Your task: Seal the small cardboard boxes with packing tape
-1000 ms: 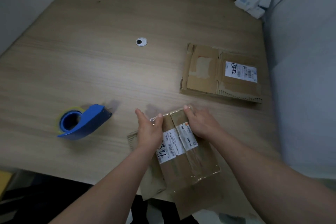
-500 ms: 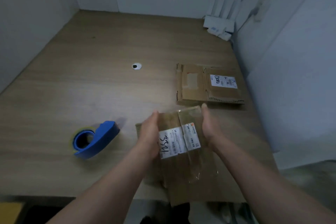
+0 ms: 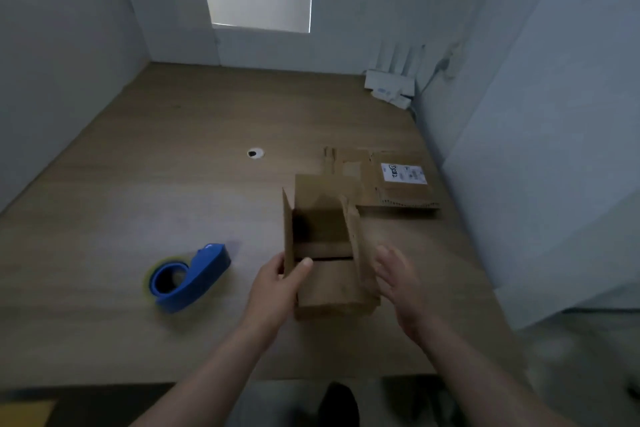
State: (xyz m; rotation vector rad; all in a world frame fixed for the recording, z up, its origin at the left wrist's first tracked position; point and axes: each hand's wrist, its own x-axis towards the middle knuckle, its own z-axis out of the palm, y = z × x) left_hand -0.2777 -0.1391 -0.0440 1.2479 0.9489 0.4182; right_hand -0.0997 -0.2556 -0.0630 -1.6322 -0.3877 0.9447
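Wooden table [image 3: 173,184]: pale grain top under both hands, running away from them to white walls on the far, left and right sides.

Small cardboard box [image 3: 332,288]: plain brown; stands on the table between the two hands, open top upward; four flaps up, the left and right ones upright, the far one tilted away from the hands; inside dark and shadowed; no tape seen across the opening.

Flattened cardboard box [image 3: 401,196]: lies flat on the table beyond the right hand, partly hidden behind the open box; torn, corrugated near edge.

Tape dispenser [image 3: 188,277]: blue, with a roll of clear tape; on its side on the table, well to the left of the left hand; apart from both hands.

Left hand [image 3: 277,284]: pinches the left flap of the small cardboard box, thumb inside, fingers behind the flap.

Right hand [image 3: 398,281]: wide, fingers straight and spread, palm turned to the box's right flap; just beside it; contact cannot be told, as the edge is blurred.

White router [image 3: 389,83]: far beyond the right hand, in the table's far right corner; antennas upright against the wall.

Shipping label [image 3: 403,173]: white, with black handwriting; on the flattened cardboard box, its print too small to read.

Cable grommet [image 3: 255,153]: small white ring with a dark hole; in the tabletop, well beyond the left hand.
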